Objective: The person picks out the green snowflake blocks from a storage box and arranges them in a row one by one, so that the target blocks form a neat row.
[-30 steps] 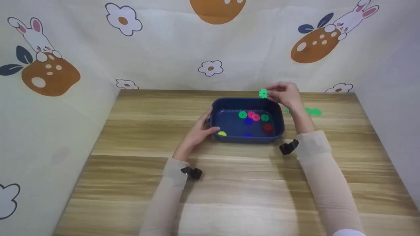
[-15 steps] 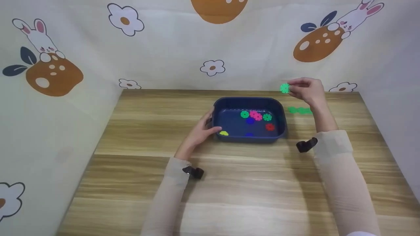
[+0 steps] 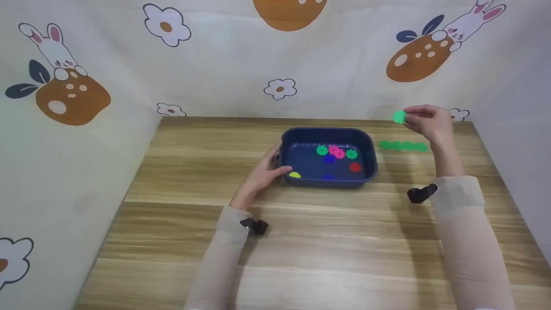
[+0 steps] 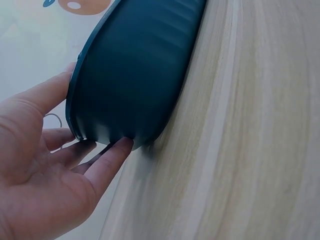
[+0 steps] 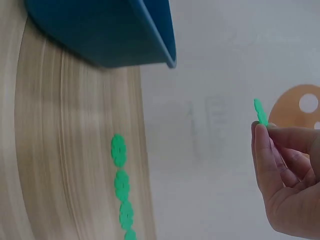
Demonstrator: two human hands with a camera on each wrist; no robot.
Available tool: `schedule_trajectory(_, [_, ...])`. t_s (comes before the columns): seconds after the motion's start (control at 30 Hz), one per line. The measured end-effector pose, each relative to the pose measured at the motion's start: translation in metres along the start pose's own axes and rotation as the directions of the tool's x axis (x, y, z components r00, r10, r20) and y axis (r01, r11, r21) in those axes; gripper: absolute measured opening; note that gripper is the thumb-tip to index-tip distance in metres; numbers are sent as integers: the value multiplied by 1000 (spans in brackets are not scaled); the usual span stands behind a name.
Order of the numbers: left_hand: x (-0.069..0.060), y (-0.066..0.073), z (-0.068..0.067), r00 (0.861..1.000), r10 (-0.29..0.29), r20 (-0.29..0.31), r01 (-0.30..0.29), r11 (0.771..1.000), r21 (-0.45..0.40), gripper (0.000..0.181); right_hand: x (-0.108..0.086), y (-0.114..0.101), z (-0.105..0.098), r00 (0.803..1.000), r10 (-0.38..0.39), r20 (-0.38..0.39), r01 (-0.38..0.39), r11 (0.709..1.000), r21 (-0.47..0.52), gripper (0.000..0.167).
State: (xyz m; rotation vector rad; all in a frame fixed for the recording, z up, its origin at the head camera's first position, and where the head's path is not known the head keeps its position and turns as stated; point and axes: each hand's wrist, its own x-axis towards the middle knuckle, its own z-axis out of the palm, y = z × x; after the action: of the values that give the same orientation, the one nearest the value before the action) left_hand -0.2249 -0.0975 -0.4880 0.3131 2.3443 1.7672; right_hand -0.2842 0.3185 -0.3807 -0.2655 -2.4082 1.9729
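My left hand (image 3: 263, 172) grips the left end of a dark blue bin (image 3: 328, 183), its thumb over the rim; in the left wrist view the fingers (image 4: 107, 162) press the bin's end wall (image 4: 130, 75). My right hand (image 3: 432, 125) pinches a green notched disc (image 3: 399, 116) above the table's back edge, right of the bin. The right wrist view shows that disc (image 5: 260, 112) edge-on between thumb and fingertips. Below the hand, a row of several green discs (image 3: 402, 146) lies on the table.
Inside the bin are two green discs (image 3: 322, 150), pink discs (image 3: 339, 153), a red disc (image 3: 354, 167), blue discs (image 3: 329, 159) and a yellow piece (image 3: 294, 175). A printed cloth wall (image 3: 224, 56) stands behind the wooden table (image 3: 181, 172).
My right hand has moved right with the green disc, from above the bin's back right corner to above the row of green discs. My left hand stays at the bin.
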Motion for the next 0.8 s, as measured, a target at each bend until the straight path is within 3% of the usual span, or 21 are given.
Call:
schedule_trajectory(0.37, [0,1,2,1000,4,8,-3,998,-67,82,-2,13,-33,997,57,-59,-51,994,100,15])
schedule_trajectory(0.8, [0,0,1,1000,10,10,-10,1000,-18,83,7,52,-68,972,194,-128,-157,954,254,29])
